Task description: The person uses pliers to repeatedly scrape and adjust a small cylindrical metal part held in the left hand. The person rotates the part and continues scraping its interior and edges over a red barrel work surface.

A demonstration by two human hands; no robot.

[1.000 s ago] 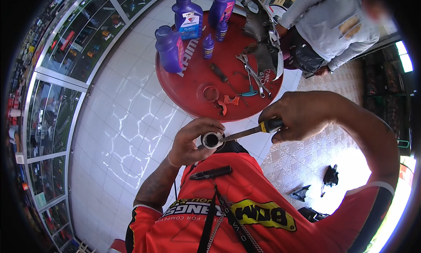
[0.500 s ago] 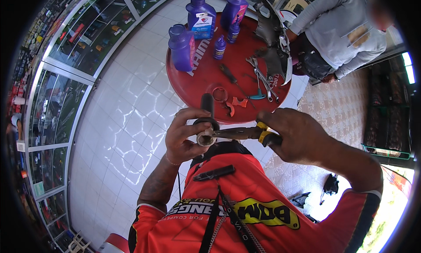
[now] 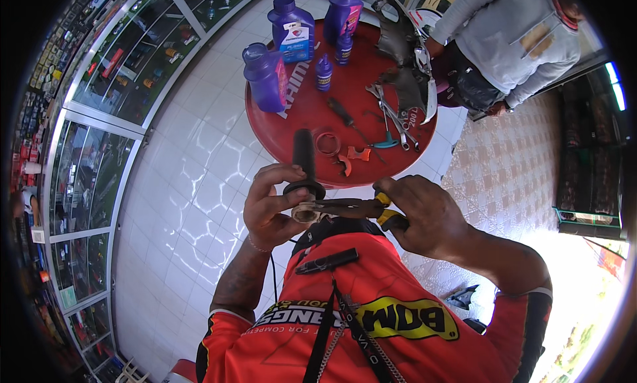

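In my left hand [image 3: 269, 207] is a black rubber handlebar grip [image 3: 304, 158] with a round flange and a pale hollow tube end [image 3: 306, 212] pointing toward me. The fingers wrap round it just below the flange. My right hand [image 3: 424, 214] is closed on the yellow-and-black handles of a pair of long-nosed pliers [image 3: 348, 208]. The jaws meet the rim of the pale tube end; whether they grip it or only touch it I cannot tell. Both hands are in front of my red shirt, at the near edge of a round red table [image 3: 265, 127].
On the table stand purple bottles [image 3: 265, 84], a screwdriver [image 3: 342, 111], several wrenches [image 3: 391, 117], a teal-handled tool [image 3: 386, 143], orange pieces [image 3: 359, 154] and a red ring [image 3: 328, 144]. Dark fairing parts [image 3: 413, 84] lie at the right. Beyond them is a person in grey [image 3: 511, 41]. Glass cabinets line the left.
My right hand and the pliers have shifted a little left, the elbow drawn closer in. The grip has tilted slightly left. Both hands keep their holds.
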